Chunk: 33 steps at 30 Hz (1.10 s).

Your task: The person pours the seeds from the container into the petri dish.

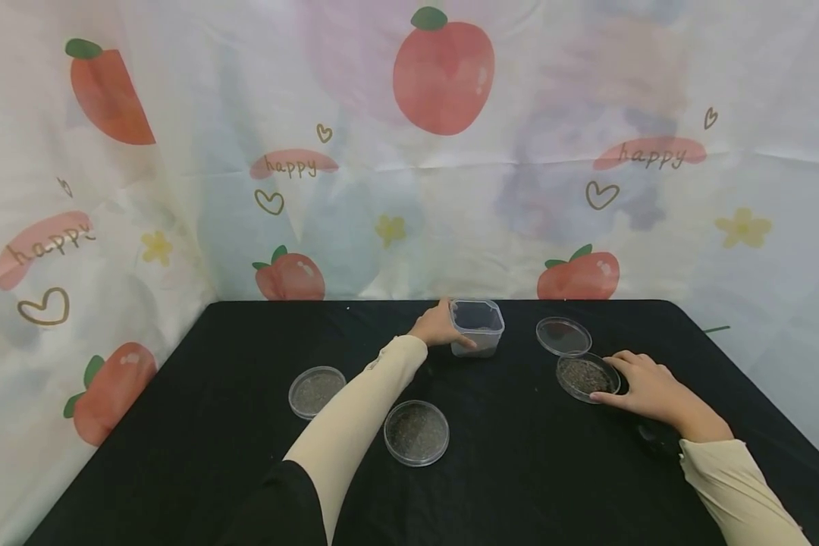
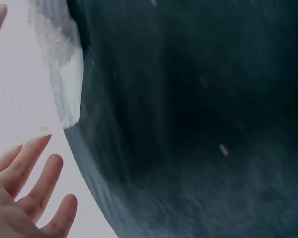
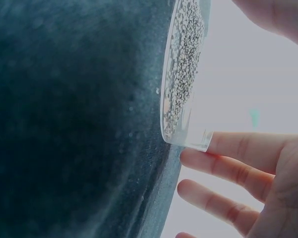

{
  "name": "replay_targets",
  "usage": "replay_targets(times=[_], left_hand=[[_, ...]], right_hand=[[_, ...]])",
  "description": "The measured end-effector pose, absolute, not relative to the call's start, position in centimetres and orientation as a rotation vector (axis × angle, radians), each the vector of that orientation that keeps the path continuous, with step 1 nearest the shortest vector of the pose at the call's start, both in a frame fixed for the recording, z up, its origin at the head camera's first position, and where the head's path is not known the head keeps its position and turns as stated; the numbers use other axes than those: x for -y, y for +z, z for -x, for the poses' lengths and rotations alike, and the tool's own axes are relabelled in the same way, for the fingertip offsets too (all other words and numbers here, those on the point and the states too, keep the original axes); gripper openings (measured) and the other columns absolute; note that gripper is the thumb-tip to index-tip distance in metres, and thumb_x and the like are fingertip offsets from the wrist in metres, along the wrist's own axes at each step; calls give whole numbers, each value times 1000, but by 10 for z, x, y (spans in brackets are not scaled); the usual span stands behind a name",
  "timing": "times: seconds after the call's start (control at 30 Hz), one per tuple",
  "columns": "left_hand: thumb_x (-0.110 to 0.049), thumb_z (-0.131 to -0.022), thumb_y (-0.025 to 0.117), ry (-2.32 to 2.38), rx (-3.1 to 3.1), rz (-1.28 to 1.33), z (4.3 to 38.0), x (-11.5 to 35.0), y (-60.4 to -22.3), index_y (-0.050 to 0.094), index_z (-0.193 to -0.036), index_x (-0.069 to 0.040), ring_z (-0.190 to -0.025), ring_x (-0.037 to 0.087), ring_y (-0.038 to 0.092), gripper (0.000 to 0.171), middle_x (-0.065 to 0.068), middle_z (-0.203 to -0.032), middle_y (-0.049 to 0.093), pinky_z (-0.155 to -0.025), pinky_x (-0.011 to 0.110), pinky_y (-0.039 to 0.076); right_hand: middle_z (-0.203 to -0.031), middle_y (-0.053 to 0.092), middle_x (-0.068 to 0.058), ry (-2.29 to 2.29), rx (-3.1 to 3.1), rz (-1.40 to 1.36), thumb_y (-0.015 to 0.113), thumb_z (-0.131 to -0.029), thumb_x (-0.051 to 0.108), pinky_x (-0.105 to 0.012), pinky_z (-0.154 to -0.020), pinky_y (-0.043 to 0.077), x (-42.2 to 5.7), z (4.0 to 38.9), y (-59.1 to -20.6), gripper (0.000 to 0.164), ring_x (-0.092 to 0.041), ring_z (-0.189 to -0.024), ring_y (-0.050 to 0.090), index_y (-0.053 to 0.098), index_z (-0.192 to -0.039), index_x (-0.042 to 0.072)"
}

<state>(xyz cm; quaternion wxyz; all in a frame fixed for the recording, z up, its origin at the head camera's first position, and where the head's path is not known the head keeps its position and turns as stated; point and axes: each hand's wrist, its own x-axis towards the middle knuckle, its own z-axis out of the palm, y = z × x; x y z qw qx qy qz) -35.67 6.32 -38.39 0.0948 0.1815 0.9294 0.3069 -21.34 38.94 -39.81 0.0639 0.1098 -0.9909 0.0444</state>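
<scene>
At the back middle of the table my left hand (image 1: 437, 324) grips a clear plastic container (image 1: 478, 345), thumb along its front and fingers behind. Pale material lies in the lower part of this container. In the left wrist view the fingers (image 2: 42, 191) are spread, one fingertip right at the container's edge. On the right, my right hand (image 1: 648, 387) holds the rim of a petri dish (image 1: 582, 377) between thumb and fingers. Speckled grains (image 3: 186, 64) cover the inside of that dish. A clear round lid (image 1: 563, 336) lies just behind it.
Two more petri dishes with greyish contents lie on the black tablecloth (image 1: 505, 470): one dish (image 1: 317, 391) beside the left forearm, another dish (image 1: 416, 433) nearer the front. A printed fruit-pattern curtain (image 1: 464, 205) stands behind the table.
</scene>
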Motion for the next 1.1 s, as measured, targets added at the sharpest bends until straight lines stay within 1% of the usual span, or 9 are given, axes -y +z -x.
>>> replay_targets(times=[0.33,0.5,0.6,0.63,0.7,0.77,0.87,0.97,1.1], left_hand=[[-44,-66,83,801,-2749,-565,362,-59,-388,35,-136,-7,-112,27,56,94,11,-126,54,-94,42,47],[-42,-68,82,796,-2734,-558,359,-56,-385,41,-124,-11,-101,23,57,76,8,-117,56,-87,37,47],[-38,-69,83,772,-2713,-557,357,-53,-383,43,-121,-13,-104,22,56,70,6,-121,56,-90,36,46],[-36,-69,83,759,-2702,-564,356,-52,-382,42,-124,-13,-109,23,55,72,6,-125,55,-93,37,46],[-35,-69,84,750,-2674,-602,357,-52,-380,36,-135,-12,-121,25,50,85,7,-135,51,-100,39,43],[-32,-69,84,764,-2647,-678,359,-52,-376,24,-145,-12,-131,28,42,99,10,-144,43,-106,43,39],[-30,-69,84,826,-2625,-833,362,-55,-370,6,-152,-12,-140,31,29,115,11,-154,27,-112,47,32],[-29,-69,84,896,-2624,-949,364,-61,-362,0,-152,-14,-145,28,21,120,7,-159,12,-114,48,28],[-31,-69,84,930,-2653,-1049,363,-73,-351,1,-152,-16,-146,22,16,118,4,-160,8,-116,44,25]], right_hand=[[-115,54,-28,128,2996,-317,72,-73,53,-60,-79,45,-391,209,-398,79,-44,-101,52,56,-119,-10],[-115,54,-28,125,2994,-310,72,-73,53,-60,-79,45,-392,209,-399,79,-44,-101,52,56,-118,-10],[-114,55,-28,121,2991,-308,72,-73,53,-60,-79,46,-393,208,-399,78,-43,-100,52,57,-118,-10],[-113,55,-27,121,2990,-307,72,-73,52,-59,-79,46,-393,207,-400,78,-43,-100,53,57,-118,-10],[-113,55,-27,121,2990,-305,72,-73,52,-59,-79,46,-393,206,-400,78,-42,-99,53,57,-117,-10],[-113,55,-27,129,2990,-304,73,-73,52,-60,-79,45,-393,205,-399,78,-43,-99,52,57,-117,-10],[-114,55,-27,147,2987,-304,72,-73,52,-60,-80,45,-392,204,-398,77,-42,-100,52,57,-118,-10],[-114,55,-28,158,2988,-310,72,-74,52,-61,-80,44,-390,206,-397,78,-43,-101,52,56,-118,-10],[-116,54,-28,162,2991,-322,71,-74,53,-62,-81,43,-387,210,-397,79,-44,-103,51,56,-119,-10]])
